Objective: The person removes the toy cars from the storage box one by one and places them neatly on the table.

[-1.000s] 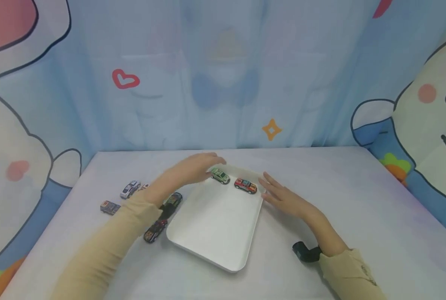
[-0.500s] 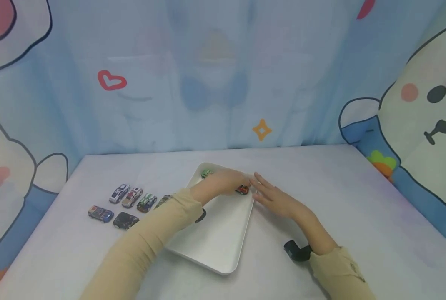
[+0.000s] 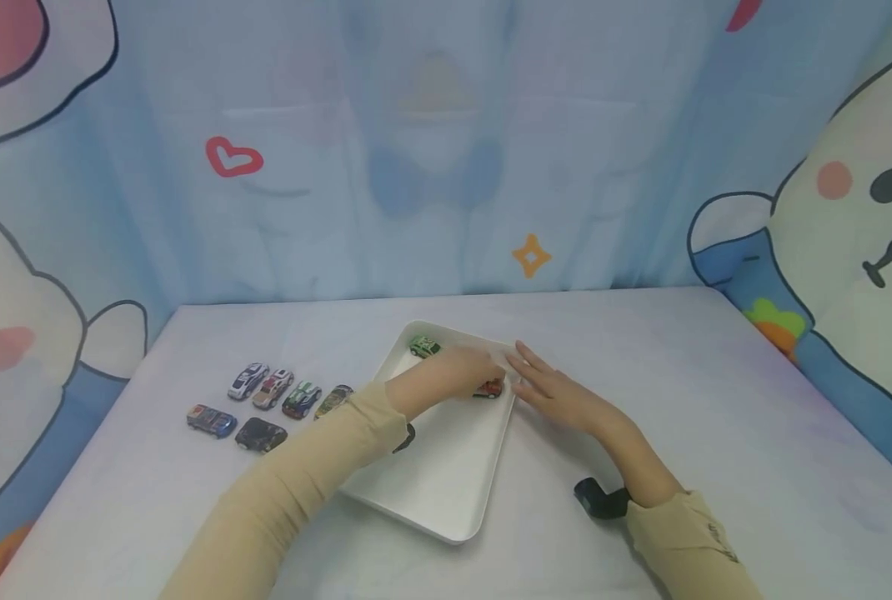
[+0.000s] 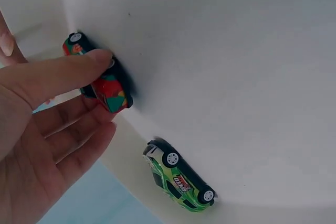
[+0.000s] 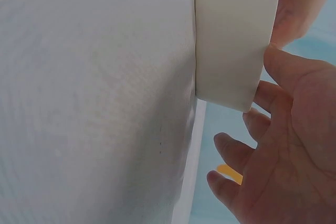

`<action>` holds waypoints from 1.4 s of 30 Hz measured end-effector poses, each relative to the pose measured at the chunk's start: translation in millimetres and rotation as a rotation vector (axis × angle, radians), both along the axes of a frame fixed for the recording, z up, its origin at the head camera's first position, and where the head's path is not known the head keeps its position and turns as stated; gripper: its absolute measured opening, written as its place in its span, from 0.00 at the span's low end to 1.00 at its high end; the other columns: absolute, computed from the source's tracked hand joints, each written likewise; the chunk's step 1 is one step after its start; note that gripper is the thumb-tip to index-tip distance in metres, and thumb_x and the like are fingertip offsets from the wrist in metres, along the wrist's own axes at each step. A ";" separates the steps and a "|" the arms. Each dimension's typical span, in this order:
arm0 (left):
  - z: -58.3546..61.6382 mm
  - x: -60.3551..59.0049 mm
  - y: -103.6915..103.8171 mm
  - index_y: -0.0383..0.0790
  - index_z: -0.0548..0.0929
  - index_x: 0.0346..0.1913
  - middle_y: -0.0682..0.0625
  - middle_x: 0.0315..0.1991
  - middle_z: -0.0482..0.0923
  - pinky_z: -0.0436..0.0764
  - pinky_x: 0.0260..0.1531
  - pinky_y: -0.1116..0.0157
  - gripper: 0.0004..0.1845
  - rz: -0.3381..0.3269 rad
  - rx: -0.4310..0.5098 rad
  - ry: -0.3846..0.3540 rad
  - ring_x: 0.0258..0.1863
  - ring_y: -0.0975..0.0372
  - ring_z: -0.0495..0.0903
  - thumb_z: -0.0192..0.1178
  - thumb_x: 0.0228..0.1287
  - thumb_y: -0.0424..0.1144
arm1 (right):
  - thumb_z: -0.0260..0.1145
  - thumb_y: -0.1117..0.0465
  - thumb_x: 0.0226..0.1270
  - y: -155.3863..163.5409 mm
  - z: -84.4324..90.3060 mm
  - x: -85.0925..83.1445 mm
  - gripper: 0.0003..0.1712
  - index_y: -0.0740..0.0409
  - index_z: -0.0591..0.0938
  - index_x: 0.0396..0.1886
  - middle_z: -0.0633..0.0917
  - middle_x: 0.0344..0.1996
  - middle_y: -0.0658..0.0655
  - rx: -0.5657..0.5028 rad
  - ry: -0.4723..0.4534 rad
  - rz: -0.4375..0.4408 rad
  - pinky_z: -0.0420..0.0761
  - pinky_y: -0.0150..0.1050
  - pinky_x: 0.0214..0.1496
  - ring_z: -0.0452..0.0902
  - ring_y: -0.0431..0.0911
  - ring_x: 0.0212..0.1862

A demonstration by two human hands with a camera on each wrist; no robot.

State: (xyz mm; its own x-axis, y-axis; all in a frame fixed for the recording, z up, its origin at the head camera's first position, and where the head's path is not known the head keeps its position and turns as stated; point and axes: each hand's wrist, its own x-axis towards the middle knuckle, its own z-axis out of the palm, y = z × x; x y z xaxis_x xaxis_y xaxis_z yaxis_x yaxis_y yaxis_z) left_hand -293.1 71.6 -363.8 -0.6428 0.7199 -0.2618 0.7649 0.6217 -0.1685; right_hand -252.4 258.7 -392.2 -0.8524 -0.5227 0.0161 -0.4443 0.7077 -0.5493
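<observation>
tray (image 3: 446,475): smooth white plastic | red car (image 4: 107,85): glossy paint | tablecloth (image 5: 94,103): matt woven cloth

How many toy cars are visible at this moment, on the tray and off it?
8. On the white tray: a green car and a red car under the left hand. Six on the table, left. The forearm may hide more.

Left hand (image 3: 457,372) fingers curled, pinching; right hand (image 3: 558,393) flat, fingers straight.

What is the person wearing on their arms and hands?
Both arms wear long, pale beige sleeves. The left hand and right hand are bare, with no gloves or rings visible. A small black device is strapped at the right wrist, and another shows under the left sleeve.
</observation>
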 end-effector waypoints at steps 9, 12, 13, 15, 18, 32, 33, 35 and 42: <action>13.0 6.1 -21.3 0.47 0.79 0.56 0.55 0.52 0.78 0.71 0.52 0.69 0.20 0.035 0.179 -0.181 0.51 0.63 0.74 0.63 0.60 0.33 | 0.47 0.54 0.76 -0.2 -0.9 -1.0 0.31 0.63 0.54 0.72 0.44 0.71 0.66 0.002 0.006 -0.009 0.42 0.68 0.62 0.41 0.65 0.69; 19.6 8.9 -30.3 0.45 0.82 0.52 0.54 0.49 0.79 0.71 0.51 0.70 0.16 0.031 0.233 -0.181 0.49 0.63 0.76 0.63 0.61 0.34 | 0.47 0.53 0.76 0.2 -0.8 -1.1 0.32 0.63 0.54 0.72 0.44 0.71 0.66 0.005 0.007 -0.012 0.42 0.68 0.62 0.41 0.65 0.69; 21.4 9.7 -33.6 0.44 0.83 0.51 0.54 0.48 0.80 0.72 0.50 0.71 0.14 0.020 0.253 -0.175 0.48 0.64 0.76 0.63 0.61 0.34 | 0.47 0.53 0.76 0.3 -0.5 -1.0 0.32 0.63 0.54 0.72 0.44 0.71 0.66 0.004 0.005 -0.014 0.42 0.68 0.62 0.41 0.65 0.69; 26.2 11.6 -41.4 0.43 0.85 0.46 0.54 0.42 0.82 0.74 0.45 0.72 0.11 -0.018 0.294 -0.162 0.42 0.64 0.77 0.63 0.61 0.33 | 0.47 0.53 0.75 0.1 0.0 -0.8 0.32 0.63 0.54 0.72 0.44 0.71 0.66 0.005 0.004 -0.017 0.42 0.68 0.62 0.41 0.65 0.69; 34.4 16.1 -59.8 0.43 0.86 0.42 0.55 0.34 0.81 0.74 0.37 0.72 0.08 -0.057 0.362 -0.140 0.33 0.65 0.75 0.62 0.61 0.33 | 0.48 0.52 0.75 -0.6 0.3 -0.7 0.33 0.64 0.54 0.72 0.44 0.71 0.66 0.001 0.000 -0.019 0.42 0.69 0.62 0.41 0.65 0.69; 57.5 96.5 -215.8 0.41 0.81 0.54 0.53 0.45 0.80 0.79 0.42 0.60 0.20 0.213 0.669 -0.043 0.43 0.62 0.77 0.66 0.56 0.30 | 0.47 0.52 0.75 0.4 -3.2 -5.1 0.34 0.66 0.52 0.72 0.43 0.71 0.67 -0.035 -0.008 0.024 0.46 0.63 0.65 0.40 0.65 0.69; 55.3 103.3 -227.0 0.41 0.81 0.53 0.53 0.44 0.81 0.79 0.43 0.60 0.20 0.236 0.674 -0.028 0.42 0.61 0.78 0.66 0.55 0.29 | 0.47 0.52 0.75 0.1 -3.7 -5.3 0.34 0.66 0.52 0.71 0.43 0.71 0.67 -0.037 -0.008 0.025 0.47 0.63 0.65 0.40 0.64 0.69; 49.7 116.0 -246.7 0.39 0.82 0.52 0.52 0.44 0.81 0.79 0.44 0.57 0.20 0.275 0.689 -0.003 0.43 0.59 0.78 0.67 0.53 0.28 | 0.47 0.52 0.75 0.1 -4.0 -5.3 0.34 0.66 0.52 0.71 0.43 0.71 0.67 -0.038 -0.010 0.025 0.47 0.63 0.65 0.39 0.65 0.69; 25.1 140.2 -295.5 0.38 0.83 0.49 0.50 0.43 0.82 0.79 0.43 0.57 0.22 0.321 0.651 -0.013 0.44 0.54 0.80 0.70 0.47 0.28 | 0.47 0.52 0.75 0.1 -2.1 -4.7 0.33 0.66 0.53 0.71 0.43 0.71 0.68 -0.029 -0.006 0.019 0.46 0.65 0.64 0.40 0.66 0.69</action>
State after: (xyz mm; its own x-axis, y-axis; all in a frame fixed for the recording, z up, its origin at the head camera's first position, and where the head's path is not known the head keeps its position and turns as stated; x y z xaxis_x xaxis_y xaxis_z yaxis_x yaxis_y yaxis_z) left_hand -153.0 -223.9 -338.7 -0.8483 0.5088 0.1466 0.5273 0.7869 0.3206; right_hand -257.1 258.8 -394.3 -0.8426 -0.5379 0.0261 -0.4538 0.6832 -0.5721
